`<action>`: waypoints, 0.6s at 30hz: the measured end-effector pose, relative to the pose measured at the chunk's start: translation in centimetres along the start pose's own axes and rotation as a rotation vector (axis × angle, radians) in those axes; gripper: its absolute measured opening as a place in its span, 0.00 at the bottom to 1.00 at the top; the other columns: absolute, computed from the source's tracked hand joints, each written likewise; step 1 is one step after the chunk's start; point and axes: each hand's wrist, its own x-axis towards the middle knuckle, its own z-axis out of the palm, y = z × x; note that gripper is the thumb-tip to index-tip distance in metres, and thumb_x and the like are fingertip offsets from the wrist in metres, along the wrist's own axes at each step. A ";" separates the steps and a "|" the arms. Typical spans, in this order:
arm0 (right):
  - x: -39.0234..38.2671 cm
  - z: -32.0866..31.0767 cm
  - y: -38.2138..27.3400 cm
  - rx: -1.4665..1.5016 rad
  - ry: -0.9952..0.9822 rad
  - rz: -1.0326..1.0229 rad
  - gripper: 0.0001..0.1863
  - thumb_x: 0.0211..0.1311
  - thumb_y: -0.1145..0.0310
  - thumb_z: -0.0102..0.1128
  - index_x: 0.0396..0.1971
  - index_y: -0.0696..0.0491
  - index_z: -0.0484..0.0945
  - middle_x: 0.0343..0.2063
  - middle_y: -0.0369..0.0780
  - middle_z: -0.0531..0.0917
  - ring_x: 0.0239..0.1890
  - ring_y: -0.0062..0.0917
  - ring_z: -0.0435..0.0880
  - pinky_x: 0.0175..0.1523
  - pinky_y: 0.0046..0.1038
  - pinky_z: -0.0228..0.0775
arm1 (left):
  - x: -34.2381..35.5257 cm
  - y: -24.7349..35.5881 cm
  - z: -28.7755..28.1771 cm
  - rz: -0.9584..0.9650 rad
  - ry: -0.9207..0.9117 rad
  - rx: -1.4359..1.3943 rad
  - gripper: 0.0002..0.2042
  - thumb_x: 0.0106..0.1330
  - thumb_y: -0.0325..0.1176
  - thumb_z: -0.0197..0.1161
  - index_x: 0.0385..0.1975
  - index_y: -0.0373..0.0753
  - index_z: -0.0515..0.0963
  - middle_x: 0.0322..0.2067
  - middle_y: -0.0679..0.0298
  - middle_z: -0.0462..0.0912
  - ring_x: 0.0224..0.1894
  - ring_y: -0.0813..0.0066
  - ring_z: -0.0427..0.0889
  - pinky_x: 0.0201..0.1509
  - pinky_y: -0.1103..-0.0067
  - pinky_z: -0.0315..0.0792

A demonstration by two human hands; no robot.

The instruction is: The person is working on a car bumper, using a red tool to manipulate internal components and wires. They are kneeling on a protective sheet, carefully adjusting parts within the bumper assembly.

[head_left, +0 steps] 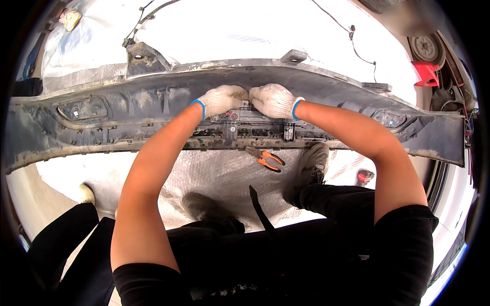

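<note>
A long, dirty black bumper (178, 84) lies crosswise in front of me. My gloved left hand (222, 101) and gloved right hand (271, 101) meet at its middle, fingers curled in, around a small black plastic bracket (245, 116); what exactly they grip is hidden. A thin red item (232, 115) shows just below my left hand. Below the bumper, pliers (269, 160) with orange and black handles lie on the silvery sheet (204, 171).
Another person's dark-trousered legs (61, 239) are at lower left. A red and black tool (364, 177) lies right of my foot. White sheeting (219, 28) with loose cables spreads beyond the bumper. A wheel (423, 48) and red object (427, 71) are at upper right.
</note>
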 end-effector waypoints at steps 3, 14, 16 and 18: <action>0.2 -0.2 -0.2 0.017 -0.029 0.007 0.13 0.67 0.65 0.48 0.37 0.58 0.79 0.31 0.51 0.85 0.41 0.49 0.84 0.51 0.48 0.75 | -0.5 1.1 0.0 -0.042 0.023 0.041 0.20 0.68 0.33 0.59 0.59 0.36 0.77 0.54 0.53 0.84 0.59 0.64 0.81 0.63 0.72 0.73; -0.6 -0.8 -2.2 0.493 -0.152 0.264 0.15 0.68 0.65 0.48 0.42 0.57 0.82 0.33 0.47 0.85 0.39 0.40 0.85 0.49 0.40 0.75 | -0.5 0.3 0.8 0.279 0.267 0.484 0.11 0.66 0.31 0.59 0.46 0.41 0.80 0.43 0.55 0.84 0.48 0.52 0.83 0.52 0.63 0.77; -1.1 -1.0 -3.1 0.608 -0.137 0.346 0.15 0.68 0.65 0.48 0.42 0.57 0.82 0.31 0.46 0.85 0.37 0.36 0.85 0.47 0.38 0.76 | -0.5 0.3 1.3 0.288 0.266 0.527 0.10 0.65 0.30 0.59 0.45 0.41 0.80 0.43 0.55 0.83 0.47 0.52 0.83 0.52 0.63 0.77; -1.7 -1.6 -3.5 0.674 -0.087 0.429 0.15 0.68 0.65 0.48 0.42 0.57 0.82 0.29 0.45 0.84 0.35 0.33 0.84 0.45 0.36 0.76 | 0.0 0.8 1.5 0.261 0.264 0.495 0.09 0.64 0.28 0.58 0.42 0.41 0.81 0.43 0.55 0.82 0.47 0.50 0.82 0.52 0.63 0.77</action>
